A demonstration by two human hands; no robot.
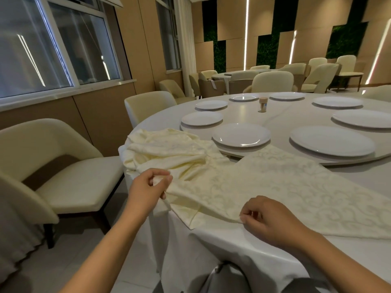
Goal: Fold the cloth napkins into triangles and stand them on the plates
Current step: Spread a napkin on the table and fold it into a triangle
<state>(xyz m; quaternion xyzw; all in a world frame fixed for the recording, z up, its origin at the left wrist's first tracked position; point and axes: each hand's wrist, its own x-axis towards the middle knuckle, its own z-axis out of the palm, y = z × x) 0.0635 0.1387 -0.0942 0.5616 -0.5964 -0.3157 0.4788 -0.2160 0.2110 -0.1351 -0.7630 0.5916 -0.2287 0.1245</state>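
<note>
Tablecloth (211, 250) bears patterned napkin (275, 187), no writing

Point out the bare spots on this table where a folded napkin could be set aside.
Bare turntable around the toothpick holder, ringed by plates. Bare tablecloth in front of the right hand. Crowded: the left edge, under the napkin pile and the spread napkin.

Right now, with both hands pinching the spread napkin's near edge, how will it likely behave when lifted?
The napkin will probably droop, since it already sags between the left hand and right hand. It looks light, as fingertip pinches suffice. It may slide easily, because the tablecloth looks glossy.
</note>
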